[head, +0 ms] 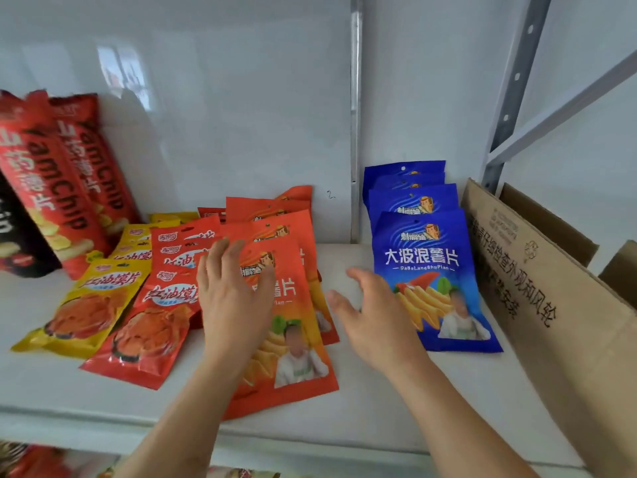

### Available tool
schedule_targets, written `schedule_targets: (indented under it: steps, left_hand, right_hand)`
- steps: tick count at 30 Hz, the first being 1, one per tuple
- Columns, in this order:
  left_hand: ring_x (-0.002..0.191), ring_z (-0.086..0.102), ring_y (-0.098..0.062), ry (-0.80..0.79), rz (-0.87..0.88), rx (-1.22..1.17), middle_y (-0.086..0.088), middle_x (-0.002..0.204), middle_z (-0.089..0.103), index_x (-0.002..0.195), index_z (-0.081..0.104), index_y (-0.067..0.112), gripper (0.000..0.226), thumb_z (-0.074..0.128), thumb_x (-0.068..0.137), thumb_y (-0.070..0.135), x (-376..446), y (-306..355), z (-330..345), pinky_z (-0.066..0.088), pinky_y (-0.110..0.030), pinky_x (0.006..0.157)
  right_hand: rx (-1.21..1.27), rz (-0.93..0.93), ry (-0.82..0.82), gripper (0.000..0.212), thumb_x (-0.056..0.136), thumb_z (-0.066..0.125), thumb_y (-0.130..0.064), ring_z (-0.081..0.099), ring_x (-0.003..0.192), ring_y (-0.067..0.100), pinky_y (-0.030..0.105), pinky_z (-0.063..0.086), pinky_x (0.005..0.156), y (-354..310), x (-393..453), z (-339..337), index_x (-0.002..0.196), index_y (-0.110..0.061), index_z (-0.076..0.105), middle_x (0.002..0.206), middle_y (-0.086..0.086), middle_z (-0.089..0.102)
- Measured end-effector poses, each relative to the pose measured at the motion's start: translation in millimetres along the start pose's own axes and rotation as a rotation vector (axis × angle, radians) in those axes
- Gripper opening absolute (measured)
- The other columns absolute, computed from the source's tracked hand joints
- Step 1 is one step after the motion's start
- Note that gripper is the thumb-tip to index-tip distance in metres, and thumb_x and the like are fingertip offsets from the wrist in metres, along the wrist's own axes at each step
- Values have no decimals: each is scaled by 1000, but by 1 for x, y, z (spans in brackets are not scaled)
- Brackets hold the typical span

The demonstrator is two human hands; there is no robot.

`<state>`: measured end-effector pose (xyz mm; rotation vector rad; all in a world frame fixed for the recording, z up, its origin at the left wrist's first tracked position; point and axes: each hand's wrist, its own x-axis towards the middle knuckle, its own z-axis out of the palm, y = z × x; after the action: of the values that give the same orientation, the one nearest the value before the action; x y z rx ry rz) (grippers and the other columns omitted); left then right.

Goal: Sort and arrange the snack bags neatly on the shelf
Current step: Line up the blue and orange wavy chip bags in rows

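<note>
The orange bag [293, 339] lies flat, top toward the wall, under the spread left hand [231, 291]; the right hand [375, 319], fingers loose, holds nothing.

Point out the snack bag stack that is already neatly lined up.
The blue bags, beside the cardboard box: they overlap in one straight row. The orange bags, red bags and yellow bags lie fanned and skewed.

Blue bags [427, 267], orange bags [293, 305], yellow bags [89, 305]
</note>
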<state>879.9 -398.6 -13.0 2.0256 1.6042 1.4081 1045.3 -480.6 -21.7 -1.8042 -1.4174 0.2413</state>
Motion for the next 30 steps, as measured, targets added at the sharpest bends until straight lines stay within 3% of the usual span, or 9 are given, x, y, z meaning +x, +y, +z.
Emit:
schedule_targets:
  steps: [3,7,10,15,20,22,24,30]
  left_hand:
    - [151,16,-29,-68,-195,-32,-11,162,26,154,30,9,73,64,94,34,0,-27,-16,14,-45,124]
    - [149,27,-31,-221,-382,-215,-11,161,29,159,13,13,86,65,94,36,1,-43,-19,24,-48,122]
    - [144,37,-29,-279,-374,-308,-8,158,35,159,10,18,88,66,93,33,6,-49,-14,32,-48,119]
    - [128,55,-25,-384,-430,-469,-3,147,50,158,15,20,83,68,94,25,23,-41,-6,46,-38,106]
    - [95,69,-16,-439,-593,-664,4,117,65,133,39,26,56,74,89,32,46,-39,-5,60,-33,72]
    - [94,71,-22,-452,-629,-681,0,116,67,135,42,25,61,77,86,35,53,-40,-2,62,-42,79]
    - [93,73,-25,-460,-652,-697,-2,114,69,137,43,24,66,80,83,36,59,-41,1,62,-47,82]
    - [85,76,-27,-544,-722,-777,-7,108,73,134,46,21,66,83,81,33,73,-46,10,64,-45,71]
  right_hand:
    - [74,104,-132,76,90,53,-62,38,139,19,36,35,111,-13,5,30,151,-22,30,152,-1,38]
    - [126,199,-136,97,64,42,-93,56,123,18,46,47,103,-17,14,62,141,-34,32,134,-9,56]
    - [128,204,-92,98,56,37,-100,63,111,14,46,53,95,-16,18,78,133,-38,37,124,-13,62]
    - [174,219,-9,77,69,45,-89,64,107,9,43,55,92,-15,17,80,128,-41,43,119,-16,64]
    - [213,225,-9,43,84,56,-68,66,99,4,36,56,88,-15,21,77,118,-43,43,115,-17,65]
    - [246,234,-35,35,88,60,-59,68,90,0,26,56,79,-17,26,73,113,-42,44,109,-16,68]
    - [276,238,-43,31,89,62,-55,69,84,1,26,56,73,-19,31,70,110,-41,45,103,-16,70]
    - [314,233,33,37,88,67,-49,68,88,-2,25,54,76,-16,36,77,118,-37,50,102,-18,69]
